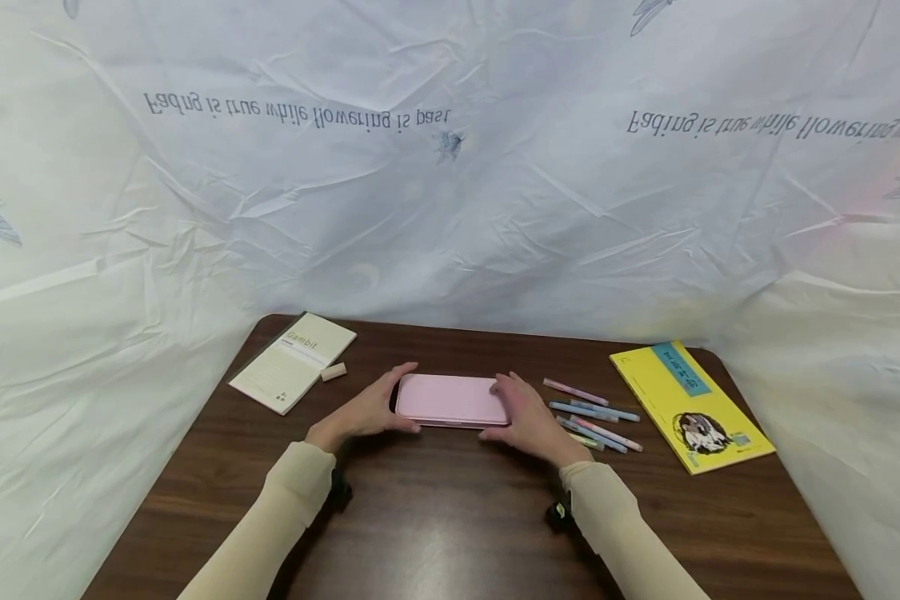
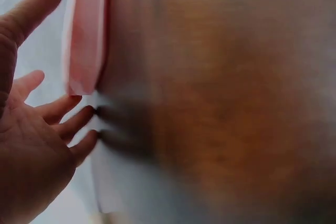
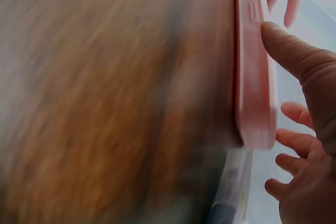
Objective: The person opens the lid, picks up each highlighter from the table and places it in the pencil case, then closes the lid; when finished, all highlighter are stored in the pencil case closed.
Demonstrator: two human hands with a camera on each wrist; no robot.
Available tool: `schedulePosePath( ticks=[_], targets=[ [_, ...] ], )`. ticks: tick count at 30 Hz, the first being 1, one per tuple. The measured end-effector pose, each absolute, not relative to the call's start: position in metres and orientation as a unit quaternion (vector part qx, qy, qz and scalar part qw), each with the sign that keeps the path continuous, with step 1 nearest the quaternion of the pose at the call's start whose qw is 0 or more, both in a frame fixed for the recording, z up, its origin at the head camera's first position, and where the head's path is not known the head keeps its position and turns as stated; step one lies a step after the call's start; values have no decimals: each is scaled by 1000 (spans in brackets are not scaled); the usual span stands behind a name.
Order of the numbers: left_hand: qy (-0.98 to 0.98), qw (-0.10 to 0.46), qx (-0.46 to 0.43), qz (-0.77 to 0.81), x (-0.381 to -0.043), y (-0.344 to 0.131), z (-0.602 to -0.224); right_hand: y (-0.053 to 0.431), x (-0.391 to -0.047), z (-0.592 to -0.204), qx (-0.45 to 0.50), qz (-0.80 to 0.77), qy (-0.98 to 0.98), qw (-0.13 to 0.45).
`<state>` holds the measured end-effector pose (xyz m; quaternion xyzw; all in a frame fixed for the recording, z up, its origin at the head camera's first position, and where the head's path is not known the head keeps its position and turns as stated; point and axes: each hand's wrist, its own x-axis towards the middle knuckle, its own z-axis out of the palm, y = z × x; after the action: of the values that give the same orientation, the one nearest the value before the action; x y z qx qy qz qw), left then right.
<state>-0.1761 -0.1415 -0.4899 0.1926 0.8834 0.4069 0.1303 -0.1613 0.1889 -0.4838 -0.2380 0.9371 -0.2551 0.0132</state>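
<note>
A pink pencil case (image 1: pixel 453 400), a rounded oblong box, lies crosswise at the middle of the table, and its front side shows a small catch in the right wrist view. My left hand (image 1: pixel 371 406) holds its left end, thumb at the front corner and index finger at the back. At the right end my right hand (image 1: pixel 532 421) holds it, thumb along the front and fingers about the back corner. The left wrist view shows the left fingers (image 2: pixel 73 121) spread at the end of the case. The right thumb (image 3: pixel 294 51) lies against the front side.
Several slim pens or markers (image 1: pixel 596 417) lie loosely right of the right hand. A yellow book (image 1: pixel 690 408) sits at the right edge. A pale Gambit notepad (image 1: pixel 296 362) and a small beige block (image 1: pixel 333 372) are at back left. White printed cloth (image 1: pixel 450 208) surrounds the dark wooden table (image 1: pixel 435 517).
</note>
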Motion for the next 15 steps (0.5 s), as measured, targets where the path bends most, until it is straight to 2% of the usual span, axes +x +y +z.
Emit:
schedulePosePath(
  ticks=[5, 15],
  targets=[
    [885, 140, 172, 410, -174, -146, -501, 193, -163, -487, -242, -241, 940, 25],
    [890, 124, 128, 419, -178, -147, -512, 194, -174, -488, -259, -235, 937, 16]
  ],
)
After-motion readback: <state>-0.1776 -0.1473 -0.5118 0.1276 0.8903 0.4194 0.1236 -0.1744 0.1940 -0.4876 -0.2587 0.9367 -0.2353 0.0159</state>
